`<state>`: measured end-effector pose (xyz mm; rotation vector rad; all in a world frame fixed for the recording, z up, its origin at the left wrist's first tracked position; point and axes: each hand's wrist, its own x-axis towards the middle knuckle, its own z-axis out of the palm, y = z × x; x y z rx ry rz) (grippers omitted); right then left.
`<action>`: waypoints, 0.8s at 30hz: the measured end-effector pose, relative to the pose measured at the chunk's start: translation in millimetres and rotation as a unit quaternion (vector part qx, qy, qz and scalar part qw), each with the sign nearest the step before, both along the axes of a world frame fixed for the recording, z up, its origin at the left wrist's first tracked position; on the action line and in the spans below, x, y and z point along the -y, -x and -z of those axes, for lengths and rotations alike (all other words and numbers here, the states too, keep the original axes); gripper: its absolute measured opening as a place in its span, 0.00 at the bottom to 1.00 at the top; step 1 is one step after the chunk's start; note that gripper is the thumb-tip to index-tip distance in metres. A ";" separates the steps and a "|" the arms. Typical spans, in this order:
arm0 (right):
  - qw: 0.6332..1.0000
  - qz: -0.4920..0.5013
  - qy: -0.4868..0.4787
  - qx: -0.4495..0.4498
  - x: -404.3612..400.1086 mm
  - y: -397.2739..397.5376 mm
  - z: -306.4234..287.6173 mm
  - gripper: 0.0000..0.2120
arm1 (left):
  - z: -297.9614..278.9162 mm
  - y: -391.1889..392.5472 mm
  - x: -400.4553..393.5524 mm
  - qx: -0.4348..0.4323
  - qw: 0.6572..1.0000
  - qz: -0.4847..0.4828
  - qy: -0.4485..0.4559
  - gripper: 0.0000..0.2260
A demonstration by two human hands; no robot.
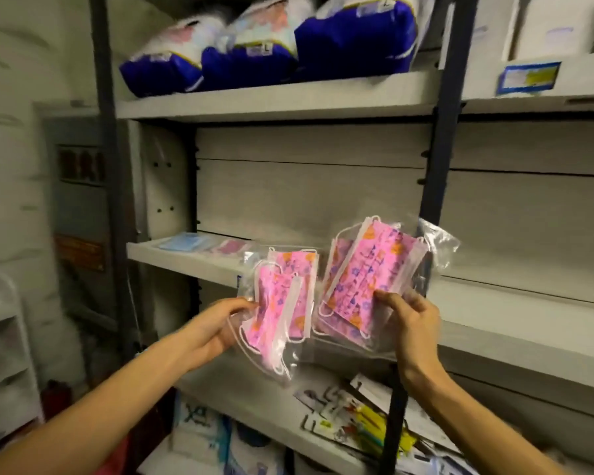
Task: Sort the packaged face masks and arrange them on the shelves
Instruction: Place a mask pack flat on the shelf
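Two clear bags of pink patterned face masks are held up in front of the middle shelf (186,258). The left hand (220,323) pinches the left bag (282,303) by its edge, fingers curled around it; the right hand (408,317) grips the right bag (367,279) at its lower corner, thumb on the front. Each bag seems to hold several masks, though blur hides the count. On the middle shelf lie one blue mask pack (182,242) and one pink pack (230,248). Three blue-and-white bulky packs (354,36) sit on the top shelf (271,104). Grey metal shelving stands against a pale wall.
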<state>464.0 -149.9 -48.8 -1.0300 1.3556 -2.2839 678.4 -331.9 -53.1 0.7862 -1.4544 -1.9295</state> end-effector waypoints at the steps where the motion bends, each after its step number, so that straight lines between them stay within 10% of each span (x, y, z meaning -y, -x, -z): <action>1: 1.000 -0.003 -0.005 -0.013 13.3 -5.5 1.2 0.04 | 2.2 -7.0 10.9 -0.005 1.000 -0.012 -0.004 0.13; 24: 0.984 -0.071 -0.155 -0.045 359.4 -14.9 -26.6 0.06 | -41.4 3.5 354.4 0.089 0.990 -0.093 0.055 0.14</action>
